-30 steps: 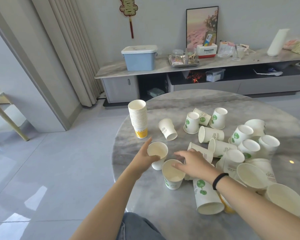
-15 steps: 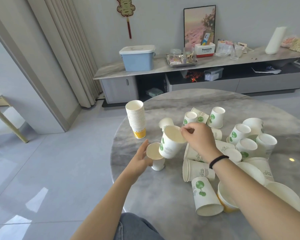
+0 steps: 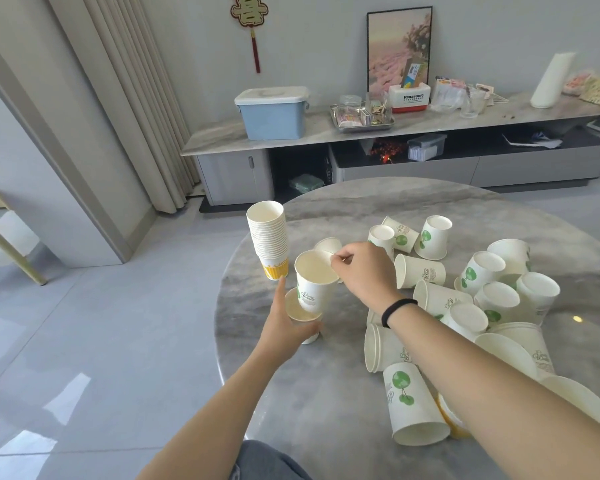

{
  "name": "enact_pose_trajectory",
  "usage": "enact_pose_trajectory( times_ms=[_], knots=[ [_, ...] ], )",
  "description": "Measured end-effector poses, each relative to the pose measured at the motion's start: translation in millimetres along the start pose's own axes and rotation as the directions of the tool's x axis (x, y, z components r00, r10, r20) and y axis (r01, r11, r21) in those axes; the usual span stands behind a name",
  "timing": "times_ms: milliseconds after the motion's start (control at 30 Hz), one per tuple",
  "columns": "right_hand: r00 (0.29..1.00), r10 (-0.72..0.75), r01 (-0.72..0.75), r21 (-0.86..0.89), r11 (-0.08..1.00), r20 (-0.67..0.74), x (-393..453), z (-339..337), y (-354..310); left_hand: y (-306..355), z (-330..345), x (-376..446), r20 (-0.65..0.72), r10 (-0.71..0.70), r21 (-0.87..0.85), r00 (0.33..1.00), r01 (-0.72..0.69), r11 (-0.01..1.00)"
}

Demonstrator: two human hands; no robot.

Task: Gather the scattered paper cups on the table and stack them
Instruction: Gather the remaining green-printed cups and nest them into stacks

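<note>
**Most of the cups still loose, one tall stack done so far**

One tall stack of nested white paper cups (image 3: 270, 237), with a yellow-patterned cup at the bottom, is standing near the left edge of the round grey marble-look table (image 3: 326, 393). That looks like the finished part so far.

Right now the right hand (image 3: 362, 268) is pinching the rim of a white paper cup with small green lettering (image 3: 314, 282), thumb and fingers curled on the far edge. Its base is dipping into the mouth of a second upright white paper cup (image 3: 303, 318) that the left hand (image 3: 284, 327) is wrapped around from the near side, on the table just in front of the tall stack. So my guess is a new mini-stack of two is being started; it isn't fully seated yet, the upper cup is tilted.

What's left: a lot. The scattered pile of white cups with green tree prints (image 3: 478, 292) covers the right half of the table, well over a dozen, some upright, some upside down, some lying on their sides, a few already half-nested. I'd call it maybe halfway, and the small stack will probably need joining to the tall one.
</note>
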State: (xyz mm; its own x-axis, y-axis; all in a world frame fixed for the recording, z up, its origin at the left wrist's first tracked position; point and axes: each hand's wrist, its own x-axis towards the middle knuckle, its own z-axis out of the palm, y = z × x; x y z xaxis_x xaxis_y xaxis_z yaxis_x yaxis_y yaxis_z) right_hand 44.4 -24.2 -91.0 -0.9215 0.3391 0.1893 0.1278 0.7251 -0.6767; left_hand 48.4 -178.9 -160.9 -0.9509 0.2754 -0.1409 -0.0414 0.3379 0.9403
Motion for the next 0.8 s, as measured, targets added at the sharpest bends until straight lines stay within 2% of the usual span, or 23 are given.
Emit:
enact_pose_trajectory(
  times_ms=[133, 233, 400, 533, 700, 800],
  knots=[
    [0.999, -0.05, 0.049, -0.085, 0.995, -0.008, 6, 1, -2, 6, 12, 3, -0.02, 0.093, 0.039, 0.995, -0.092, 0.995],
    [0.997, -0.048, 0.06, -0.186, 0.981, 0.068, 9, 7, 4, 10, 14, 4, -0.059, 0.115, 0.029, 0.992, -0.114, 0.993],
    [0.972, 0.062, -0.075, 0.048, 0.996, 0.227, 11, 15, 16, 16, 12, 2, -0.094, 0.083, 0.037, 0.992, -0.08, 0.996],
    [0.96, 0.118, -0.188, 0.275, 0.943, 0.253, 22, 16, 24, 30, 18, 15, -0.163, 0.097, 0.084, 0.982, -0.084, 0.993],
    [0.94, 0.163, -0.242, 0.246, 0.939, 0.299, 55, 22, 42, 40, 38, 38, -0.229, 0.116, 0.114, 0.966, -0.091, 0.989],
    [0.962, 0.191, -0.222, 0.146, 0.964, 0.197, 82, 31, 57, 33, 44, 47, -0.286, 0.044, 0.08, 0.957, -0.022, 0.997]
  ],
)
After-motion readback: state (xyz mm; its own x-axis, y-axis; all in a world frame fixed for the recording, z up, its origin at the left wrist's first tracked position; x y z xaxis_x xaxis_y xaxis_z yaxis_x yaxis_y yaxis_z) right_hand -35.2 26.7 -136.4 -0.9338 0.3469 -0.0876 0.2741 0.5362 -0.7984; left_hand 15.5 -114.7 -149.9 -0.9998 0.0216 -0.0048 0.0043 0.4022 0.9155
